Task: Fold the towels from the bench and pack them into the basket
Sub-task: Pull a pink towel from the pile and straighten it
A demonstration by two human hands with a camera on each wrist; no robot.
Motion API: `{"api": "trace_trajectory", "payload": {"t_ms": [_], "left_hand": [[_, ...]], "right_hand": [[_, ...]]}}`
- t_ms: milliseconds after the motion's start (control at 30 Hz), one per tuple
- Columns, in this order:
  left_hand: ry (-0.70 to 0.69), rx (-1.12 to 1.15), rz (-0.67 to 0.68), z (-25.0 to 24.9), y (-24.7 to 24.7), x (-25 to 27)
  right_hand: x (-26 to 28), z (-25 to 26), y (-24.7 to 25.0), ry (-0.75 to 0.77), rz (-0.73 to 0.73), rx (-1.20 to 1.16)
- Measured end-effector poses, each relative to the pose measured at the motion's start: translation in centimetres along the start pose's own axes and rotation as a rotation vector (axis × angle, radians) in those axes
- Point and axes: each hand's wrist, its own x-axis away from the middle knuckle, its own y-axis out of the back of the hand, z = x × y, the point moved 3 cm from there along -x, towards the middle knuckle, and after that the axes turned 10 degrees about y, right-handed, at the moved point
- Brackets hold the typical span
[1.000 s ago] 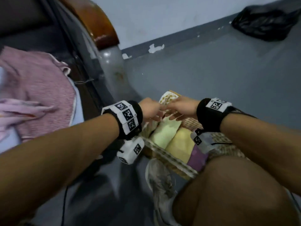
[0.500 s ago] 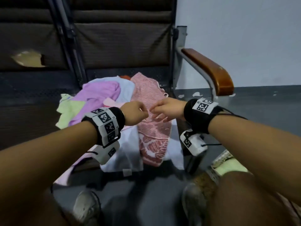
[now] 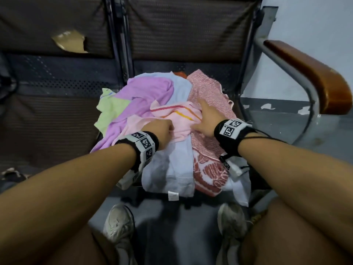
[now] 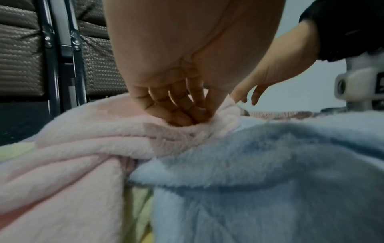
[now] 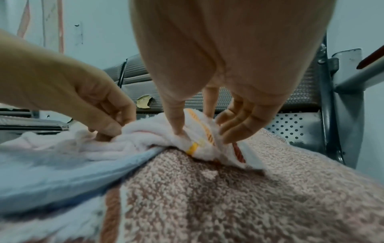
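A heap of towels lies on the dark bench seat (image 3: 57, 119). On top is a pale pink towel (image 3: 177, 115) with red and yellow stripes. My left hand (image 3: 164, 129) grips a bunched fold of it, fingers curled into the cloth (image 4: 187, 118). My right hand (image 3: 202, 119) pinches its striped end between thumb and fingers (image 5: 199, 136), the index finger pointing forward. Under it lie a light blue towel (image 3: 175, 165), a red-patterned towel (image 3: 208, 150), a purple towel (image 3: 145, 92) and a green towel (image 3: 108, 109). The basket is not plainly in view.
A brown wooden armrest (image 3: 315, 77) on a metal frame stands at the right of the seat. The backrest (image 3: 181, 31) rises behind the heap, with a torn patch (image 3: 68, 41) at the left. My shoes (image 3: 118, 224) and knees sit on the grey floor below the seat's front edge.
My view swung from the basket on the floor up to the bench. Both hands, empty half a second ago, have dropped onto the heap and taken hold of the pink striped towel.
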Motion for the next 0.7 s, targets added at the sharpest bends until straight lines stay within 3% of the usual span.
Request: {"api": "trace_trajectory", "payload": {"t_ms": [100,167,300,367,433,500,567,633,700], "left_hand": [[-0.026,0.107,-0.012,-0.2,0.7,-0.2],[-0.044,0.180,-0.025,-0.1,1.2,-0.2],[-0.031,0.266,-0.212,1.1,2.3,0.0],[0.025,0.336,-0.107,2.2,1.8,0.2],[0.096,0.280,-0.028,3.2,1.3,0.6],[0.130,0.113,-0.081,4.1,1.7,0.7],[0.162,0.130,-0.172,4.4,2.9,0.8],[0.133,0.302,-0.250,4.1,3.8,0.9],[0.029,0.517,-0.295,2.8,4.5,1.4]], "right_hand": [[-1.0,-0.2,0.0,0.001,0.019,0.117],[-1.0,0.7,0.1,0.103,-0.022,0.014],[-0.2,2.0,0.7,0.234,-0.133,-0.209],[0.3,2.1,1.7,0.257,-0.234,-0.278],[0.6,1.5,2.8,0.225,-0.363,-0.346],[0.9,0.3,3.9,0.141,-0.500,-0.353],[1.0,-1.6,4.8,0.003,-0.614,-0.314],[1.4,-3.1,5.3,-0.135,-0.605,-0.263],[1.6,-2.9,5.0,-0.112,-0.454,-0.259]]}}
